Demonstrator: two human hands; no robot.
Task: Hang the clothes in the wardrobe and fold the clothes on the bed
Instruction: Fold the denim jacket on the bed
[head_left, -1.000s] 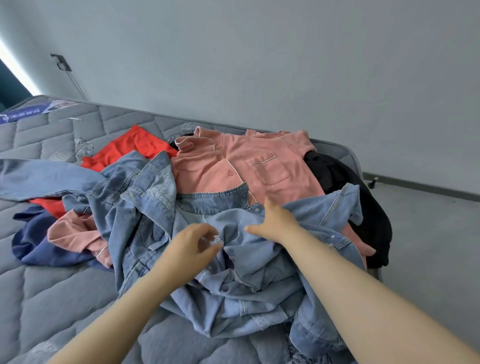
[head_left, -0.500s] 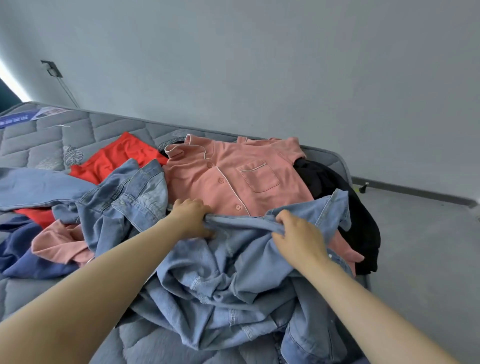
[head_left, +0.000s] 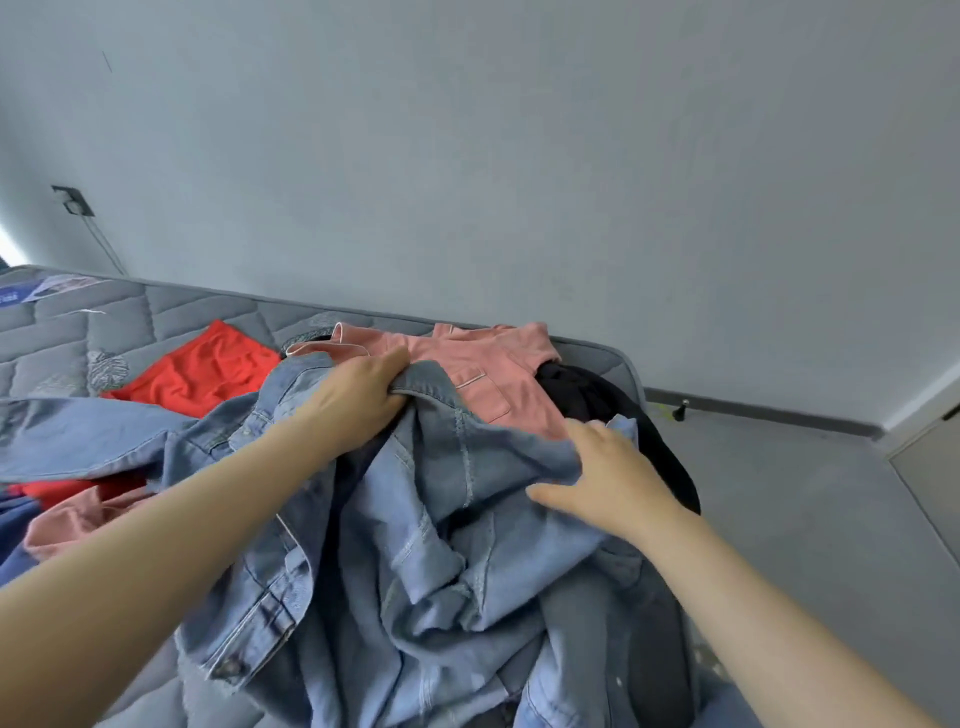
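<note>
The only writing is on a blue label (head_left: 11, 299) at the far left edge of the bed (head_left: 156, 317). Its white letters are too blurred and cut off to read. A stitched leaf emblem (head_left: 106, 370) shows on the quilted grey top nearby. No brand tag shows on the clothes.

The denim jacket (head_left: 441, 525) lies crumpled at the near end of the bed, on top of the pile. The left hand (head_left: 363, 397) grips its collar, fingers curled round the fabric. The right hand (head_left: 608, 478) holds a fold further right, thumb below and bent fingers over it; the fingertips are hidden in the cloth. One sleeve (head_left: 78, 436) stretches left and runs out of view. A metal button (head_left: 228, 667) sits on a cuff near the bottom.

The jacket and both hands cover much of a pink shirt (head_left: 498, 374), leaving its collar and piped pocket showing. A red garment (head_left: 208, 369) lies to its left and a black one (head_left: 597, 400) to its right at the bed's edge. More pink cloth (head_left: 67, 525) and a dark blue piece (head_left: 10, 519) are half hidden behind the left arm.

A socket (head_left: 72, 200) with a cable is on the wall (head_left: 467, 156). A small doorstop (head_left: 681, 408) stands on the floor (head_left: 779, 519).
</note>
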